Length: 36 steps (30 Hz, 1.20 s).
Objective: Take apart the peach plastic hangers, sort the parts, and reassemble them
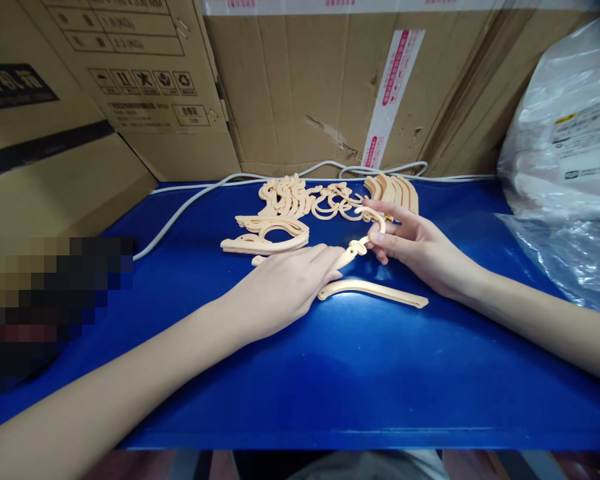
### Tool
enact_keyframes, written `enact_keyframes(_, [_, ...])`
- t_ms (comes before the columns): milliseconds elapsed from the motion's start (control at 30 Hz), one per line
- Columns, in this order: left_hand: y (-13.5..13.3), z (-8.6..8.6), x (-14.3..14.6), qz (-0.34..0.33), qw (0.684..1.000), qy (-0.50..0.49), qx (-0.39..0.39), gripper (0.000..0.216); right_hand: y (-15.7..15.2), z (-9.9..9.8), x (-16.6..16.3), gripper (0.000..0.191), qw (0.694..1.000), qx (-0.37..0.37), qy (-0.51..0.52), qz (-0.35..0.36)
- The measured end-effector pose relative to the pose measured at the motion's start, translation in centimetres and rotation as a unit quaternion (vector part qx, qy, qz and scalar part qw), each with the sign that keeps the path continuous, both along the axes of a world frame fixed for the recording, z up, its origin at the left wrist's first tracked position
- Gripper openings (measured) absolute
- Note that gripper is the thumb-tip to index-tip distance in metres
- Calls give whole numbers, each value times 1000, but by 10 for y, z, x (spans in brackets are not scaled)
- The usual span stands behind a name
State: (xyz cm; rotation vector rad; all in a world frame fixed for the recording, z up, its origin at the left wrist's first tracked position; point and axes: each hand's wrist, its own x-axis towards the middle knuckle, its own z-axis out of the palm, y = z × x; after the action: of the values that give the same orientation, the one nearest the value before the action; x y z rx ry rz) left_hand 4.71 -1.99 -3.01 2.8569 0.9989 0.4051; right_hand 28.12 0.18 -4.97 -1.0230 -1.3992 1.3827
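Note:
My left hand [285, 287] lies palm down on the blue table [330, 373], fingers together, pressing a peach plastic hanger arm [353, 253] whose end sticks out past my fingertips. My right hand [415, 247] pinches a peach hook piece [373, 217] at the joint where it meets that arm. A second loose hanger arm [375, 292] lies flat just in front of both hands. Behind them sit a pile of peach hooks [310, 197], a stack of folded hanger arms [395, 190] and assembled pieces [267, 237].
Cardboard boxes [305, 87] wall off the back and left. A white cable [190, 207] runs along the rear of the table. A clear plastic bag [565, 167] fills the right side. A blurred dark patch [50, 307] sits at the left edge.

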Motion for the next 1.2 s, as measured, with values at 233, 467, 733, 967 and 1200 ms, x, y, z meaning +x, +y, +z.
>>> enact_keyframes(233, [-1,1,-1,6,1000,-10,-24,28,1,-2,2,56,1000,12,10,21])
enact_keyframes(467, [-2,0,-2,2,1000,-9,-7,28,2,-2,2,56,999,28,-10,35])
enact_keyframes(733, [-3,-1,-3,-9,1000,-9,17,31,1,-4,2,53,998,29,-2,51])
enact_keyframes(967, [-2,-1,-3,-15,1000,0,28,22,2,-4,3,51,998,37,-5,58])
enact_keyframes(1200, [-1,-2,-4,-25,1000,-3,17,21,4,-3,6,53,997,26,2,72])
